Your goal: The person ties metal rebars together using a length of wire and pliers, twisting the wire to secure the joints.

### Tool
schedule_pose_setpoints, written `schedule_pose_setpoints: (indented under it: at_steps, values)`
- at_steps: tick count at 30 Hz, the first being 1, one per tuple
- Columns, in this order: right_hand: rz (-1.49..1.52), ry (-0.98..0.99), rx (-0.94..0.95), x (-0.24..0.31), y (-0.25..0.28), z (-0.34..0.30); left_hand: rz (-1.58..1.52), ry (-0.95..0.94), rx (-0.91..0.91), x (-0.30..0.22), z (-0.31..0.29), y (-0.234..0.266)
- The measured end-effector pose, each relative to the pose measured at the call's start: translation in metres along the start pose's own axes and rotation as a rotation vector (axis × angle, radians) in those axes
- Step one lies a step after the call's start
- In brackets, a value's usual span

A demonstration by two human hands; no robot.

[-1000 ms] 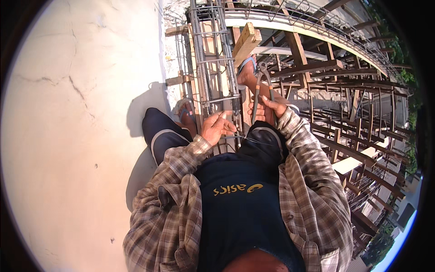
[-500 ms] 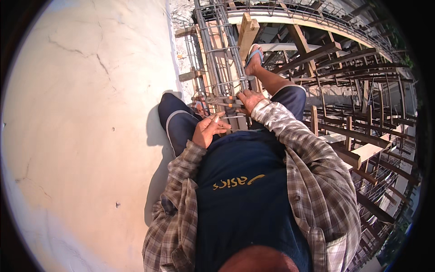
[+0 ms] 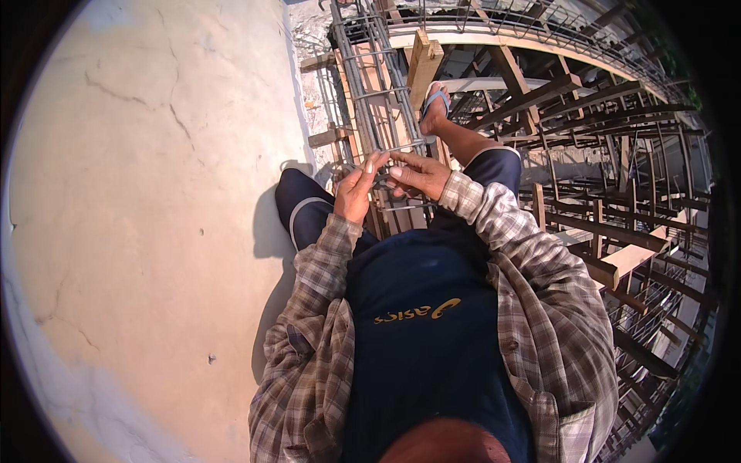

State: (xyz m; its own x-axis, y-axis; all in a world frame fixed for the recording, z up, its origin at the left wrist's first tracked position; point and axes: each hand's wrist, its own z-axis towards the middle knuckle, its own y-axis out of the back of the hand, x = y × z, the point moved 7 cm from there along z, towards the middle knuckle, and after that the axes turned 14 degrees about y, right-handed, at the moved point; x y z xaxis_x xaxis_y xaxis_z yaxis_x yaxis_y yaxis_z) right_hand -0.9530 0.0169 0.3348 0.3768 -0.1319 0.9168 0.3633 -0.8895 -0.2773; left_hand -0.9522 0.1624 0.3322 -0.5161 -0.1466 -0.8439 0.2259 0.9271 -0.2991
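Observation:
My left hand is raised over a long reinforcing-bar cage, its thumb and fingers pinched together. What they pinch, if anything, is too small to make out. Facing it, my right hand has its fingers bent toward the left fingertips, with the thumb curled in below. The two hands nearly meet, and whatever lies between them is hidden by the fingers. Cross ties of the cage run just under the hands. The cage lies lengthwise between my legs, over wooden formwork boards.
A cracked plastered wall stands close on my left. My sandalled foot rests by an upright timber. On the right, many wooden props and beams spread below. Another rebar cage curves across the top.
Both hands have moved slightly up and closer together. The orange-handled pliers seen at my right hand before no longer show plainly.

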Motion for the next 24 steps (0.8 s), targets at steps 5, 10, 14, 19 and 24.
schedule_pose_setpoints:
  at_steps: [5,10,14,19,24]
  values:
    - [-0.631,0.363,-0.167,0.031,0.027,0.022,-0.082,-0.021,0.024,-0.033,0.057,-0.004]
    - [-0.034,0.103,-0.129,0.016,0.049,0.035,-0.522,0.043,0.368,-0.047,0.08,-0.008]
    - [0.41,-0.189,-0.091,0.007,0.058,0.038,-0.494,-0.014,0.126,-0.035,0.099,0.014]
    - [-0.133,0.022,-0.241,-0.016,0.065,0.068,-0.647,0.155,-0.067,0.008,0.145,0.043]
    - [-1.167,0.128,-0.313,0.02,0.141,0.087,-0.284,0.41,-0.119,0.038,0.169,0.065]
